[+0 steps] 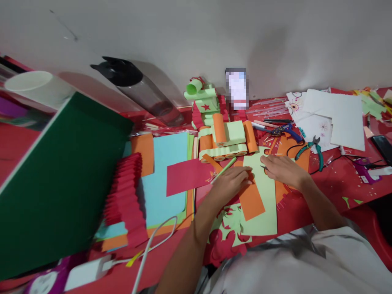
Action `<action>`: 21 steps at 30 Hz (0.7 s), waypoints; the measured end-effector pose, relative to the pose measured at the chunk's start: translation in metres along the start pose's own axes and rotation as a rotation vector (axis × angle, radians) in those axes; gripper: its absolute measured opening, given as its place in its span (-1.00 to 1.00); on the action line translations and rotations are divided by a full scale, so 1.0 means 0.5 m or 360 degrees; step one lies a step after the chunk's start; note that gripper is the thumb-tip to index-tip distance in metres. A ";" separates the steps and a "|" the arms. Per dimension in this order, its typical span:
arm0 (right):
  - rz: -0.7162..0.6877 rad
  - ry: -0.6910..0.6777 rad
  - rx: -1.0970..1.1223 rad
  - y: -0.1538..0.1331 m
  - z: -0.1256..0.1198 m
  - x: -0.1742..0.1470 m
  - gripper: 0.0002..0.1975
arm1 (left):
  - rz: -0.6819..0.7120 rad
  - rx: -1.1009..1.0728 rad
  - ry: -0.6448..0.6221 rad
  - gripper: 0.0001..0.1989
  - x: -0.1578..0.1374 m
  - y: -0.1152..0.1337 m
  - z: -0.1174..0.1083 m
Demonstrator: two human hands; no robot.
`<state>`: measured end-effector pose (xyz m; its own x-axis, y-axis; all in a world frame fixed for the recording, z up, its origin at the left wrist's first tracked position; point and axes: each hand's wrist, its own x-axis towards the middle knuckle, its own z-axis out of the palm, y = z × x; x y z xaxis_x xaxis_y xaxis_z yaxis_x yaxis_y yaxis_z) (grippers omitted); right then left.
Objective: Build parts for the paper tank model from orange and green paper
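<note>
My left hand [231, 183] rests over the top of an orange paper piece [253, 202], its fingers bent and pinching the paper's upper edge. That piece lies on a larger light green sheet [269, 216]. To the right, my right hand [283, 169] is closed around scissors [264, 168]; only a dark pointed blade shows clearly, and the fingers hide much of the rest. A green pen [226, 168] lies beside my left hand. Just beyond both hands stands a model of rolled and folded green and orange paper [234, 132], with a red-starred green one [206, 105] behind it.
Left lie a crimson sheet [186, 177], blue paper [167, 179], pleated red paper [128, 204] and a green board [61, 183]. A bottle [147, 94] leans near the wall. Right are a glue gun [284, 130], pliers [317, 151] and white sheets [346, 118]. A phone [237, 87] stands upright.
</note>
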<state>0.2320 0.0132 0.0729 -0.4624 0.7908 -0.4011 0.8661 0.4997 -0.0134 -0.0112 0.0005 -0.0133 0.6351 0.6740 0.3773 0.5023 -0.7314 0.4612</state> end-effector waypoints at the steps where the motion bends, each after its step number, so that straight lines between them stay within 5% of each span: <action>1: 0.0001 -0.0003 0.0017 0.003 -0.001 -0.003 -0.71 | 0.0034 0.0008 -0.0042 -0.87 0.002 0.000 0.007; 15: 0.0273 -0.0106 0.0123 0.069 -0.001 -0.023 -0.70 | -0.0025 -0.0080 -0.0148 -0.89 0.001 -0.003 0.001; 21: 0.0271 0.0188 0.0078 0.059 -0.004 -0.013 -0.72 | -0.0107 0.0059 0.0063 -0.75 -0.003 0.002 -0.014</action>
<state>0.2599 0.0234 0.0768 -0.3250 0.8998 -0.2911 0.9406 0.3396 -0.0003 -0.0159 -0.0006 -0.0075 0.5756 0.7249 0.3783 0.5649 -0.6871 0.4571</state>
